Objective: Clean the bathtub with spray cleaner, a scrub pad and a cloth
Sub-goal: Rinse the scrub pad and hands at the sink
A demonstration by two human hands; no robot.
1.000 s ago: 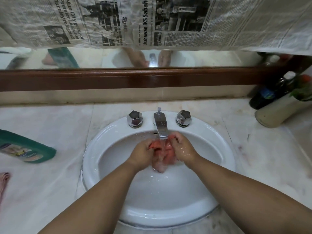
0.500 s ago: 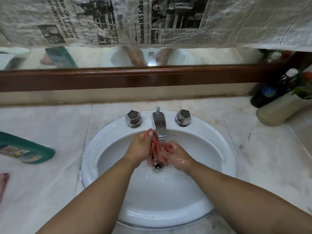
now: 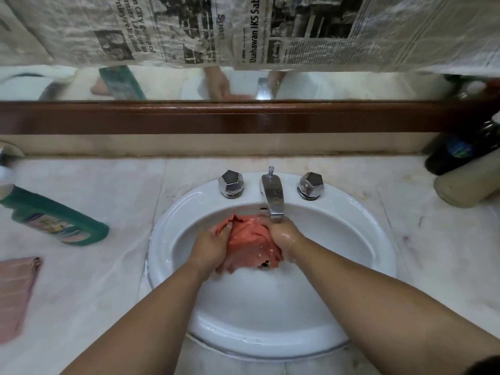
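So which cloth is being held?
The coral cloth, gripped by left hand and right hand in the sink; the pink cloth lies on the counter.

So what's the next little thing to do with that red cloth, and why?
Probably squeeze the cloth out over the sink: both the left hand and right hand grip it, bunched and wet, just below the tap.

Newspaper (image 3: 324,31): "Usahawan IKS", "Sport"
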